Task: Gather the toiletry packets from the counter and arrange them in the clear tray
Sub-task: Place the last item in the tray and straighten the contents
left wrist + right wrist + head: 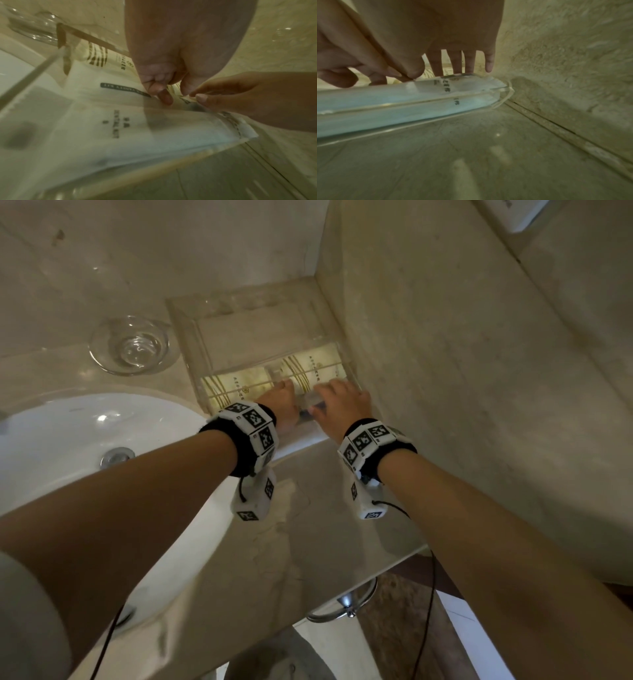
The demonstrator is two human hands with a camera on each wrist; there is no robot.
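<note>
left hand (281,402): down in the near part of the clear tray (191,337), fingers curled and pinching a packet edge there

right hand (342,402): just beside it, fingers spread and resting on the packets (308,368)

packets: cream, lying flat in the tray's near end

tray: far right corner of the counter (308,525), against the wall

glass bowl (130,345): just left of the tray

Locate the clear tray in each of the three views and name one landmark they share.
Head: clear tray at centre, in the counter's corner.
Left wrist: its rim runs across the left, packets inside.
Right wrist: its near wall crosses the left half.
Shared landmark: the right hand at the tray's near edge.
</note>
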